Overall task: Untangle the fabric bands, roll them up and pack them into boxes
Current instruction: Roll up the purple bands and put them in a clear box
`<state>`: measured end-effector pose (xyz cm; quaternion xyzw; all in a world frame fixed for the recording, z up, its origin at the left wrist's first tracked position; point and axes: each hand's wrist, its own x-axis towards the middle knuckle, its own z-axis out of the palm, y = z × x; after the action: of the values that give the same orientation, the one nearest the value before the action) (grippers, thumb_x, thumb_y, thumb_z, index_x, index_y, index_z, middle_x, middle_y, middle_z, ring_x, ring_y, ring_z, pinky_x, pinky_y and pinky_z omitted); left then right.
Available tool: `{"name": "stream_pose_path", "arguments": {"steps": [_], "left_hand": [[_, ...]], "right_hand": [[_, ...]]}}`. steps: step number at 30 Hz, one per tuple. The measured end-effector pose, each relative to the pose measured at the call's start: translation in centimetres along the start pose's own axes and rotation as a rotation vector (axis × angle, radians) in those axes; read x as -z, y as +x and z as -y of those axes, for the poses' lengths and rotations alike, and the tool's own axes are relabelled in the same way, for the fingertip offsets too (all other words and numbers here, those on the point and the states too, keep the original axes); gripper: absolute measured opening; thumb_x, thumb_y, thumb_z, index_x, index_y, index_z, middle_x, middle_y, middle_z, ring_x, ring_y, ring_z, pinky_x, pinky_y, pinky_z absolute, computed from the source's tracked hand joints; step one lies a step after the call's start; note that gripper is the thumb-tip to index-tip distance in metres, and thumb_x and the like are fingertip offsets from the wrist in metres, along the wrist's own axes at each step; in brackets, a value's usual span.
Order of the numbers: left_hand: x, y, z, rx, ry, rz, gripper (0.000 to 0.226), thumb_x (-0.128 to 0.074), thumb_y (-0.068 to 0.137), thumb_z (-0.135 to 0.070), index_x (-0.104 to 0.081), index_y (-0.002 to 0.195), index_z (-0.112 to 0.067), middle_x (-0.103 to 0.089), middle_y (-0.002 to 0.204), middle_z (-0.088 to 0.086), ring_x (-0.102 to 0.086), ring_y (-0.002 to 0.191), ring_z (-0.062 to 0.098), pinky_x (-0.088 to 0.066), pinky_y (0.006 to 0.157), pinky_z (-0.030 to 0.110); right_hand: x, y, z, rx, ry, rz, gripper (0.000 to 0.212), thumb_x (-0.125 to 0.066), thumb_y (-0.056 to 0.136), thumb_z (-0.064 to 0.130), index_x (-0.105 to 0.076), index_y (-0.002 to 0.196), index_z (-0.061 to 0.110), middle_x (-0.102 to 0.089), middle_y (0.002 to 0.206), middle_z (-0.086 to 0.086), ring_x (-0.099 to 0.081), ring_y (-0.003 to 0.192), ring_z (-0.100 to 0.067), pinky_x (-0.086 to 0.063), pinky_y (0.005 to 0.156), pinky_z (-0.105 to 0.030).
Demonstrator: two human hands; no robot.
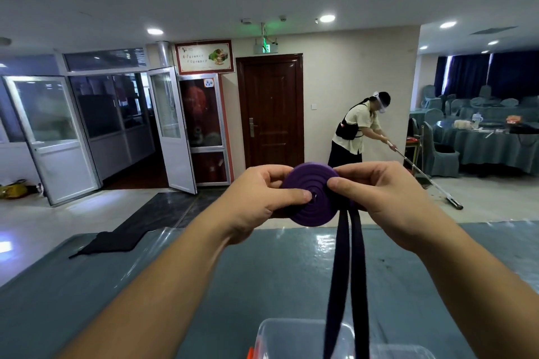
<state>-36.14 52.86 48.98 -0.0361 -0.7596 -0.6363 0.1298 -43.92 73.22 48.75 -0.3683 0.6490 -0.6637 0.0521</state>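
Note:
A purple fabric band [309, 192] is wound into a flat spiral roll, held up in front of me above the table. My left hand [262, 201] grips the roll's left side, thumb pressed near its centre. My right hand [385, 198] pinches the roll's right edge. Two loose strands of the band [347, 271] hang straight down from the roll toward a clear plastic box [291, 335] at the bottom edge of the view.
The table [145, 285] has a grey-blue cloth under a clear cover. A dark cloth [113, 242] lies at its far left edge. A person mops the floor [358, 131] at the back right, near covered tables and chairs [481, 143].

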Motion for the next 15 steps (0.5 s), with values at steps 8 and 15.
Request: {"name": "stream_pose_path", "arguments": {"steps": [8,15], "left_hand": [[-0.7,0.2,0.9,-0.031,-0.208,-0.107,0.035,-0.075,0.087,-0.005,-0.071,0.122,-0.010,-0.077,0.114,0.015,-0.072,0.111,0.036,-0.060,0.097,0.047],[-0.5,0.2,0.3,-0.037,-0.114,-0.055,0.036,-0.078,0.085,-0.004,-0.072,0.120,-0.009,-0.079,0.107,0.012,-0.077,0.101,0.028,-0.062,0.086,0.036]], "right_hand": [[-0.7,0.0,-0.2,0.023,0.169,-0.094,0.023,-0.072,0.085,0.010,-0.077,0.107,0.008,-0.081,0.094,-0.011,-0.077,0.081,-0.018,-0.058,0.068,-0.019],[-0.5,0.0,0.0,0.006,0.164,-0.090,0.034,-0.075,0.077,0.020,-0.077,0.108,0.008,-0.080,0.097,-0.012,-0.077,0.088,-0.024,-0.059,0.075,-0.024]]}}
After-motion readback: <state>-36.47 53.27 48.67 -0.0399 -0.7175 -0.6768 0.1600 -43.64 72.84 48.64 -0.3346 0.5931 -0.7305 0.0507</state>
